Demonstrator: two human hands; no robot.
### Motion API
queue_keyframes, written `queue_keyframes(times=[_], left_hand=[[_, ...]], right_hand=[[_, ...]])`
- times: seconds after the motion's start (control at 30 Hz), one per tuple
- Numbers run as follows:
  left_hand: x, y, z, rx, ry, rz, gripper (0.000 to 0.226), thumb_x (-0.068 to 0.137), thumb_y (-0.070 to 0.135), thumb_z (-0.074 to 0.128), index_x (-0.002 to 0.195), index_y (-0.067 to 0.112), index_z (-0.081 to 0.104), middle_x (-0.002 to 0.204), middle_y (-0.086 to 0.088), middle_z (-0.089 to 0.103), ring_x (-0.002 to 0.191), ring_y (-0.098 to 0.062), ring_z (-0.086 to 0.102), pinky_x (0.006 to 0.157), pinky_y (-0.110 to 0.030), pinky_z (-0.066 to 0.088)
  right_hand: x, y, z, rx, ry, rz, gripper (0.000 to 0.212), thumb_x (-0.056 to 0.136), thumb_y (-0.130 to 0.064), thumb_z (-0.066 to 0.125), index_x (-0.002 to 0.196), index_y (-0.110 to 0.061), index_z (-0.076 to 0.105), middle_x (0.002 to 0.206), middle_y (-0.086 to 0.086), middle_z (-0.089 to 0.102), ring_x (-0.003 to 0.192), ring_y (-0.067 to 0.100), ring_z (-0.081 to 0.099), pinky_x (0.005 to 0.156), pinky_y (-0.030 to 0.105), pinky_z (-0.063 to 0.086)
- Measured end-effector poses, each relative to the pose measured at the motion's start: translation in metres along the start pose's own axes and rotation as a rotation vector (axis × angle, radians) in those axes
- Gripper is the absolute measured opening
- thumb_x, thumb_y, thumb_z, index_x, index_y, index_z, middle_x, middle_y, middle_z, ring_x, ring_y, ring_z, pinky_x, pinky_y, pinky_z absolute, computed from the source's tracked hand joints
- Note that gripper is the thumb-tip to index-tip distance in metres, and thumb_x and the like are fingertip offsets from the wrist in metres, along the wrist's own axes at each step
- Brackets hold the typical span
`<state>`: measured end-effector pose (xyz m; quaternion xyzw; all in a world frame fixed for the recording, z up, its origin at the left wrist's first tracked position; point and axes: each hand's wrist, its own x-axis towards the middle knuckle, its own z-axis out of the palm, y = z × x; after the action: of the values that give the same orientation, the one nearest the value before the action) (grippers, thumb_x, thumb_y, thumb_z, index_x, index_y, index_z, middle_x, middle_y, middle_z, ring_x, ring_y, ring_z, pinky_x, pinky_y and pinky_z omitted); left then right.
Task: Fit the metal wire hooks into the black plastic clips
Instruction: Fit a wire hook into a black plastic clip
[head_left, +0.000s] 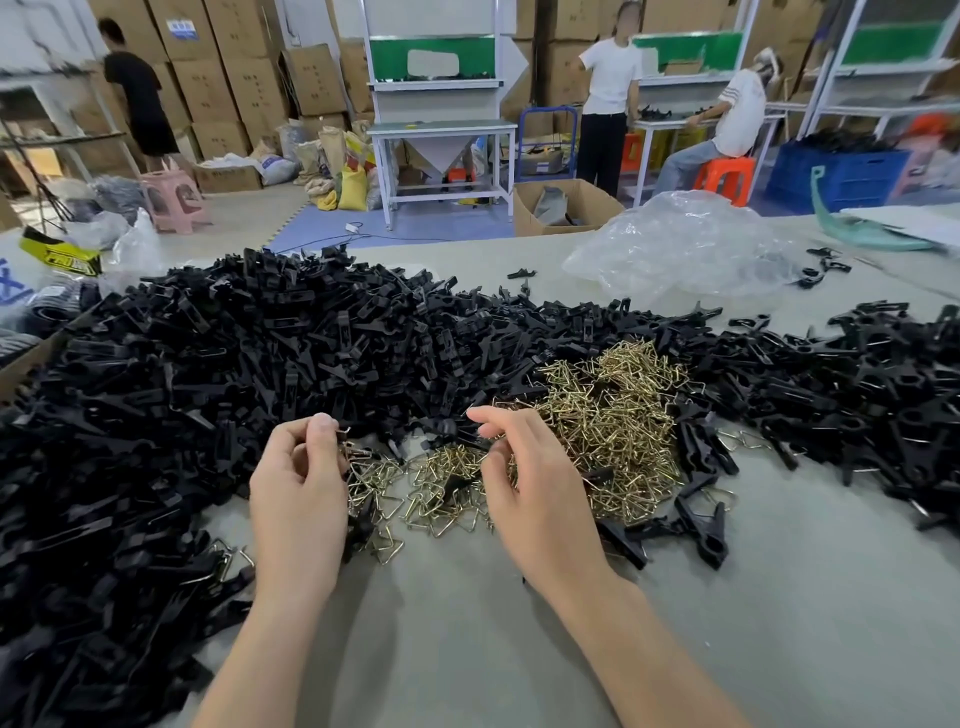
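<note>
A big heap of black plastic clips (270, 353) covers the left and middle of the grey table (467, 623). In front of it lies a pile of brass-coloured wire hooks (613, 415). My left hand (298, 483) pinches a single wire hook (344, 441) between thumb and fingertips at the pile's left edge. My right hand (524, 478) hovers over the hooks with its fingers loosely curled, and I see nothing held in it. More black clips (857, 384) spread along the right side.
A crumpled clear plastic bag (680, 244) lies at the back right of the table. Beyond the table are white workbenches (441, 130), stacked cardboard boxes (218, 83), a blue crate (836, 176) and three people.
</note>
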<state>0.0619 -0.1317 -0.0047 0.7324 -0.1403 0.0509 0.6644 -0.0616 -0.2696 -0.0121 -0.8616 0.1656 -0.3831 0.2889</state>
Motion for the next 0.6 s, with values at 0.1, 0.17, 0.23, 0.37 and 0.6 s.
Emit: queue_keyframes(times=[0.1,0.17,0.23,0.37,0.6], left_hand=[[-0.002,-0.003,-0.002,0.075,-0.021,0.038,0.029,0.104,0.046,0.043,0.090,0.031,0.064,0.065,0.002,0.051,0.053,-0.015,0.040,0.053,-0.034,0.037],[-0.003,-0.002,-0.002,0.108,-0.006,0.038,0.031,0.104,0.050,0.039,0.095,0.036,0.065,0.063,0.004,0.050,0.053,-0.016,0.041,0.056,-0.037,0.039],[-0.003,-0.001,-0.001,0.108,0.018,0.024,0.028,0.104,0.051,0.037,0.095,0.042,0.063,0.062,0.007,0.055,0.055,-0.017,0.045,0.059,-0.040,0.042],[-0.002,0.004,-0.002,0.048,0.067,0.005,0.030,0.104,0.050,0.035,0.095,0.038,0.061,0.062,0.011,0.059,0.053,-0.014,0.049,0.052,-0.036,0.042],[-0.023,0.017,0.022,-0.390,-0.070,-0.328,0.035,0.104,0.047,0.044,0.096,0.024,0.068,0.058,0.010,0.049,0.046,-0.005,0.045,0.040,-0.020,0.042]], right_hand=[[0.000,0.000,0.000,0.011,-0.014,0.002,0.036,0.099,-0.005,0.051,0.129,-0.021,0.061,0.108,-0.009,0.057,0.084,0.003,0.052,0.075,0.015,0.043],[-0.001,0.000,0.001,0.016,-0.017,0.002,0.036,0.099,-0.005,0.051,0.130,-0.022,0.061,0.108,-0.010,0.056,0.084,0.004,0.053,0.076,0.014,0.043],[0.000,0.000,0.001,0.017,-0.022,0.001,0.036,0.099,-0.006,0.051,0.130,-0.022,0.061,0.109,-0.011,0.056,0.085,0.003,0.053,0.076,0.013,0.042],[0.000,-0.001,-0.001,0.054,-0.032,-0.007,0.034,0.100,-0.006,0.052,0.129,-0.021,0.061,0.108,-0.011,0.058,0.077,-0.008,0.049,0.073,0.010,0.038],[-0.007,-0.023,0.001,0.259,-0.309,-0.140,0.030,0.097,-0.048,0.061,0.125,-0.035,0.062,0.108,-0.018,0.060,0.094,0.002,0.061,0.084,0.023,0.051]])
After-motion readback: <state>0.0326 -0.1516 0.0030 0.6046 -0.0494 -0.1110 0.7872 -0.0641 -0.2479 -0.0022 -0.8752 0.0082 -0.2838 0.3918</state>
